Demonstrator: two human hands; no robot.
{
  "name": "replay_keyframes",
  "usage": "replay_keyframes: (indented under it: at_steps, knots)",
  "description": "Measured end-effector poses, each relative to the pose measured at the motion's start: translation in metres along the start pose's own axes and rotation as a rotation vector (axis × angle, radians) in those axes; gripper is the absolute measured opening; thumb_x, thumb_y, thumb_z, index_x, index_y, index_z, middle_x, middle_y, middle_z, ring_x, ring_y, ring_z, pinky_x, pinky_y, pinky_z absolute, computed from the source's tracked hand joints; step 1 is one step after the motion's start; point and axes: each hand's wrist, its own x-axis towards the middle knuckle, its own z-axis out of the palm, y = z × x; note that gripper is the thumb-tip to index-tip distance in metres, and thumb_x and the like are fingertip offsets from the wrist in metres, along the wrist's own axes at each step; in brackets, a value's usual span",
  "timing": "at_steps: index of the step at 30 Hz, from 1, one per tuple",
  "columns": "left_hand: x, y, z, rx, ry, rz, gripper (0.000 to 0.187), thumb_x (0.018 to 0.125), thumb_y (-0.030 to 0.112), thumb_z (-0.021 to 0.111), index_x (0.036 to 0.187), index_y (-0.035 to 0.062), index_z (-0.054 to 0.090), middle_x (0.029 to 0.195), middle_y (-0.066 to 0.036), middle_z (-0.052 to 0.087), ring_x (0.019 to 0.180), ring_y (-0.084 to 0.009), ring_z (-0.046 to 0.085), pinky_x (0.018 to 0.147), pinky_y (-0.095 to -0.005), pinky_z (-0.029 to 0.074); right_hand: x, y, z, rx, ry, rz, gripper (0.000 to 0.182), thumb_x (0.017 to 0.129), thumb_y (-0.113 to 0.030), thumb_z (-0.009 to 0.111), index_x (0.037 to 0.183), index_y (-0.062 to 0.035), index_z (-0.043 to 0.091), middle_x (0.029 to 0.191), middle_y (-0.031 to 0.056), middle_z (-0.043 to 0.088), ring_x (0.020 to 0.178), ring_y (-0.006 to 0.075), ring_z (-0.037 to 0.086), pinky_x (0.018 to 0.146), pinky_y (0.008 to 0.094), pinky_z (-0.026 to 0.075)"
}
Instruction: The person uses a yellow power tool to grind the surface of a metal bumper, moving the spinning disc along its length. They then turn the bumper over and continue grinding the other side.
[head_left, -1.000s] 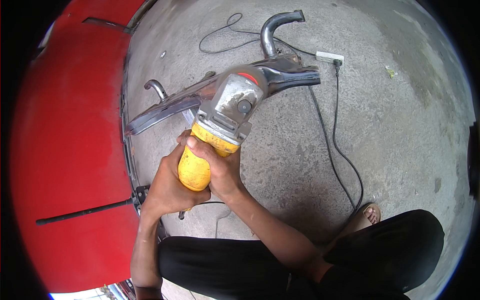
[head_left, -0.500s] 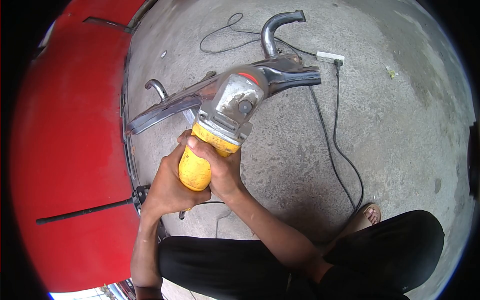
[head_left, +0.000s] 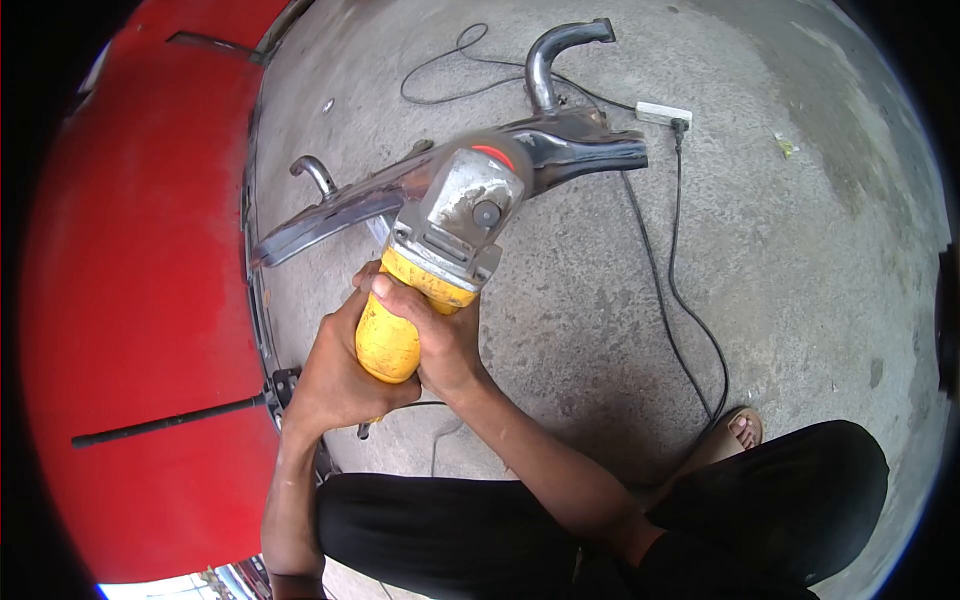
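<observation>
Both of my hands are wrapped round a yellow angle grinder (head_left: 388, 343) with a grey metal head. My left hand (head_left: 338, 372) closes on the body from the left, and my right hand (head_left: 448, 348) grips it from the right, thumb on top. The grinder's blurred disc lies over the middle of a dark metal frame part (head_left: 345, 217), which has curved tubes at both ends. Whether the disc touches the metal is hidden by the grinder head.
A red panel (head_left: 150, 280) with a black rod (head_left: 170, 424) lies along the left. A white power strip (head_left: 662, 114) with a black cable (head_left: 672, 270) is on the concrete floor (head_left: 800, 300). My sandalled foot (head_left: 741, 430) is at the lower right.
The grinder and my hands have shifted very slightly left. The right end of the metal part appears slightly further right.
</observation>
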Motion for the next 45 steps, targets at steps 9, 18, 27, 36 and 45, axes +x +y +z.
replay_keyframes:
  at_steps: [9, 18, 27, 36, 45]
  knots:
    - [-0.002, -0.007, -0.001, -0.01, 0.008, -0.013, 0.082, 0.06, -0.002, 0.086, 0.135, -0.0026, 0.054, 0.11, -0.012, 0.071, 0.103, -0.0195, 0.069, 0.092, -0.0347, 0.057, 0.0, 0.007, -0.001, 0.01, -0.003, 0.023, 0.036, 0.091, -0.007, 0.076, 0.123, -0.0013, 0.061, 0.104, 0.0117, 0.072, 0.102, 0.0221, 0.071, 0.094, 0.0371, 0.056]
    - [-0.003, -0.009, 0.0, -0.06, 0.058, -0.043, 0.069, 0.058, 0.0, 0.085, 0.123, -0.0009, 0.06, 0.106, -0.008, 0.071, 0.096, -0.0178, 0.069, 0.09, -0.0354, 0.057, 0.001, 0.01, -0.001, -0.025, -0.01, 0.036, 0.037, 0.091, -0.008, 0.077, 0.123, -0.0008, 0.061, 0.104, 0.0126, 0.073, 0.101, 0.0211, 0.072, 0.092, 0.0365, 0.057]
    - [-0.006, -0.02, -0.002, -0.064, 0.047, -0.085, 0.073, 0.06, -0.001, 0.086, 0.127, -0.0031, 0.056, 0.103, -0.009, 0.071, 0.094, -0.0171, 0.069, 0.086, -0.0336, 0.058, 0.005, 0.019, -0.001, -0.073, -0.004, 0.086, 0.034, 0.091, -0.01, 0.077, 0.12, -0.0003, 0.063, 0.102, 0.013, 0.074, 0.096, 0.0196, 0.072, 0.089, 0.0352, 0.057]
    - [-0.012, -0.028, 0.002, -0.07, 0.078, -0.058, 0.076, 0.061, 0.001, 0.087, 0.13, -0.0037, 0.055, 0.103, -0.011, 0.072, 0.095, -0.0172, 0.07, 0.088, -0.0338, 0.058, 0.002, 0.022, -0.002, -0.027, 0.001, 0.153, 0.032, 0.092, -0.012, 0.076, 0.119, -0.0011, 0.063, 0.099, 0.0126, 0.073, 0.095, 0.0207, 0.072, 0.088, 0.0359, 0.058]
    - [-0.01, -0.029, 0.001, -0.059, 0.037, -0.045, 0.089, 0.059, 0.004, 0.088, 0.141, -0.0014, 0.051, 0.106, -0.015, 0.073, 0.1, -0.022, 0.072, 0.093, -0.0355, 0.057, -0.003, 0.018, 0.0, -0.014, 0.024, 0.074, 0.026, 0.091, -0.008, 0.078, 0.113, -0.0004, 0.066, 0.098, 0.009, 0.073, 0.093, 0.0164, 0.071, 0.085, 0.0319, 0.058]
